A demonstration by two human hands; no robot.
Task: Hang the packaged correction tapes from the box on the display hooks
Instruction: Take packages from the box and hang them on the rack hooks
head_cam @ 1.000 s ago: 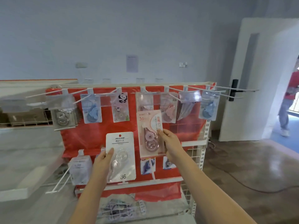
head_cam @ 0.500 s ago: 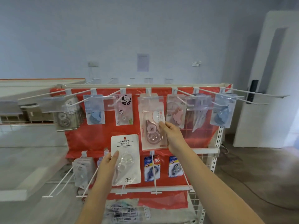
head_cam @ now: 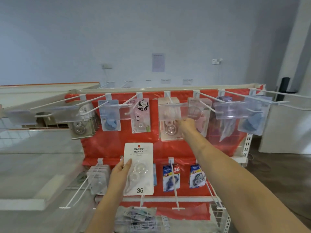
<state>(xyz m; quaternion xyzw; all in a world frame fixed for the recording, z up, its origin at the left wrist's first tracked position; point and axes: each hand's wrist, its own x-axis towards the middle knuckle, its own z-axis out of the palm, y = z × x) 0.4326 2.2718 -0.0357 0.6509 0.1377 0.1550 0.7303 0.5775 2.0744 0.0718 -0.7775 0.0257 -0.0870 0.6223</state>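
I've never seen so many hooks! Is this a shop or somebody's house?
Probably a shop, or a mock-up of one. Long white display hooks carry packaged correction tapes on a red-backed rack, with clear price-tag holders in front.

what you can actually read on the rack

the white card (head_cam: 138, 169) in the left hand (head_cam: 119, 172) says "jinuo" up top and "36" at the bottom. a blue pack (head_cam: 171, 178) on the lower row shows "36" and "pet". upper row, one clear pack (head_cam: 199, 116) has "30m". the rest is too blurry.
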